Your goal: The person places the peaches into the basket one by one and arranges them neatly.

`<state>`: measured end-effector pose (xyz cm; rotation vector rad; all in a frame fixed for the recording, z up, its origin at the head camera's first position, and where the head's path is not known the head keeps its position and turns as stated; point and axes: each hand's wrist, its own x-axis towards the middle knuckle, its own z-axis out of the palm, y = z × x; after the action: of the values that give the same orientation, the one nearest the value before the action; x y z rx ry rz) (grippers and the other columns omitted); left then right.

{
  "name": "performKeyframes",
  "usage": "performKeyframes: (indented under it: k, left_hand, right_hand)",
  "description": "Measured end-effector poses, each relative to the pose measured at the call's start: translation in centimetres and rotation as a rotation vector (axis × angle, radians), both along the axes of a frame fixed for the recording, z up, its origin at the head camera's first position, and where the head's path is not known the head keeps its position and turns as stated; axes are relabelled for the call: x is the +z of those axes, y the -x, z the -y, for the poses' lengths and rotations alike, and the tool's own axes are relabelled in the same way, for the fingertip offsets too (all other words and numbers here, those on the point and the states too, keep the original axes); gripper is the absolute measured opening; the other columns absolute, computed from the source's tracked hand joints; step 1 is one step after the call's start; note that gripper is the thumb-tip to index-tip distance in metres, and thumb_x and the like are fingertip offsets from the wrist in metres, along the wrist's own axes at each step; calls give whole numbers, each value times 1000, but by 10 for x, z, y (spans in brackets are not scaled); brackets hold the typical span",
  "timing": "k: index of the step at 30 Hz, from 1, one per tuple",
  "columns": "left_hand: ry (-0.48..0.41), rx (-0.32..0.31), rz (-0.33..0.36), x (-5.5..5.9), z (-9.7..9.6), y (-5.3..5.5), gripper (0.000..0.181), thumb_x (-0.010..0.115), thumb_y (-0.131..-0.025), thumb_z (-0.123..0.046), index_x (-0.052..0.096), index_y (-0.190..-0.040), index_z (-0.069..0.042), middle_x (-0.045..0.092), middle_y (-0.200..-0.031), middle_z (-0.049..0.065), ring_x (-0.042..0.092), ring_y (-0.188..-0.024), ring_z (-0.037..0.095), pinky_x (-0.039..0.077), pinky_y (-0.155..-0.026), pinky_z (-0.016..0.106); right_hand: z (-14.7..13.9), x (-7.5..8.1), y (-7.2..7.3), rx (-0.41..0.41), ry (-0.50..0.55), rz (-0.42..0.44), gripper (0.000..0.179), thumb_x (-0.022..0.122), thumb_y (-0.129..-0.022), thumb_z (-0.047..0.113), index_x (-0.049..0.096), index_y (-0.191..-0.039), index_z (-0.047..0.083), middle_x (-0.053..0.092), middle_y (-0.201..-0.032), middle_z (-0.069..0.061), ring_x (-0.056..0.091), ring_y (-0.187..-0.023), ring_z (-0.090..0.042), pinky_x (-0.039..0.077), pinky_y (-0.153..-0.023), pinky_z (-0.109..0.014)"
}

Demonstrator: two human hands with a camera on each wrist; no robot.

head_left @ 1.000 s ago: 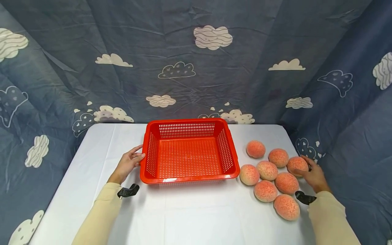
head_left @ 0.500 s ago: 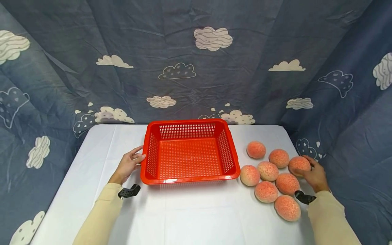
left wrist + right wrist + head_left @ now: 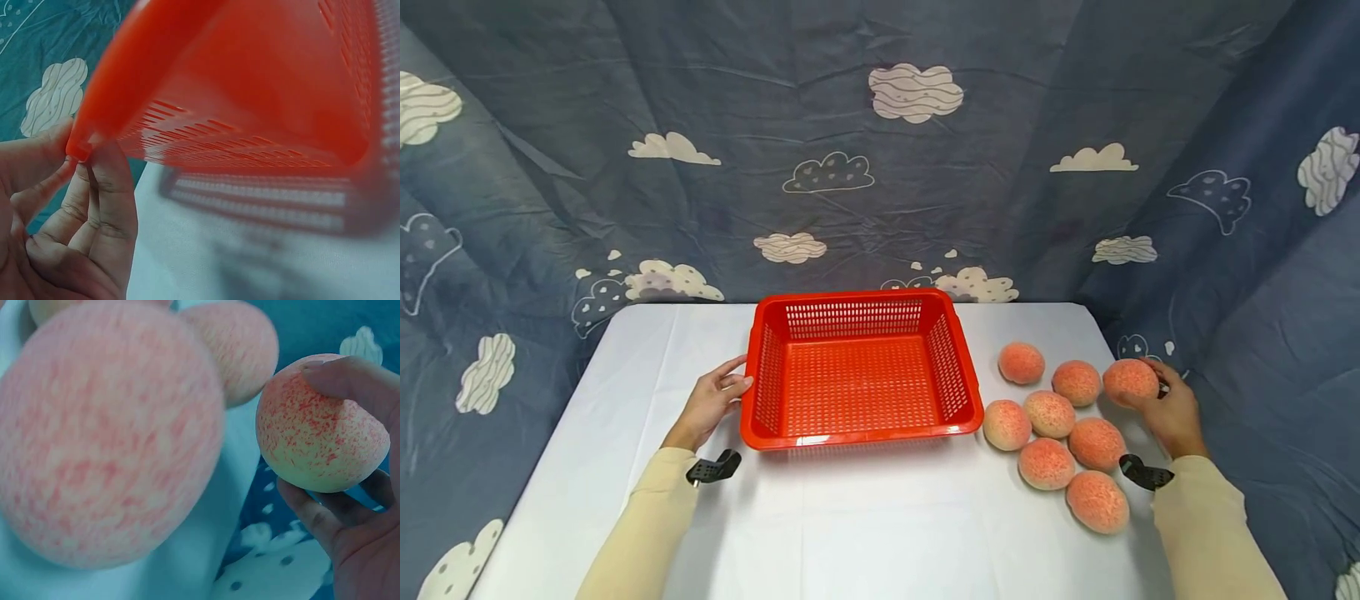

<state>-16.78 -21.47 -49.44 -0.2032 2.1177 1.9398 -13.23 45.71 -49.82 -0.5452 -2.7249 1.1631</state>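
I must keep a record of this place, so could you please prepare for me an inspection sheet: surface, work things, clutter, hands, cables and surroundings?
Surface: table with white cover, faint creases.
Work things: red basket, empty; seven peach-coloured speckled balls at its right.
Clutter: nothing seen.
Left hand: pinches the basket's rim.
Right hand: holds an eighth ball.
Cables: nothing seen.
Surroundings: dark blue cloth with cloud prints.

Basket [image 3: 861, 383] (on table [image 3: 880, 525]) left of peaches [image 3: 1050, 414]
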Motion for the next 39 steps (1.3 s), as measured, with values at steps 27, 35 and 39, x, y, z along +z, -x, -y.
performKeyframes:
  k: [27,35,39]
  left_hand:
    - [-25,2,-10,-1,1,0,60,60,-95,-9,33,-148,-1,63,-91,-2,61,-77,6,53,-71,23]
    - [-38,8,-23,0,1,0,58,58,-96,-6,33,-148,0,62,-89,-1,60,-76,6,52,-70,24]
    - [-51,12,-17,-1,0,0,58,58,-96,-6,33,-148,0,62,-86,-4,60,-75,5,52,-69,23]
  right_hand:
    - [98,73,53,262,73,-40,82,75,-85,29,29,-151,11,37,-144,-24,42,-121,-41,41,-93,-57]
    - [138,78,74,298,123,-63,84,78,-82,27,31,-150,15,37,-144,-19,43,-121,-41,41,-97,-58]
    - [161,81,84,321,139,-81,80,78,-82,17,33,-149,13,40,-142,-20,45,-120,-40,44,-96,-55]
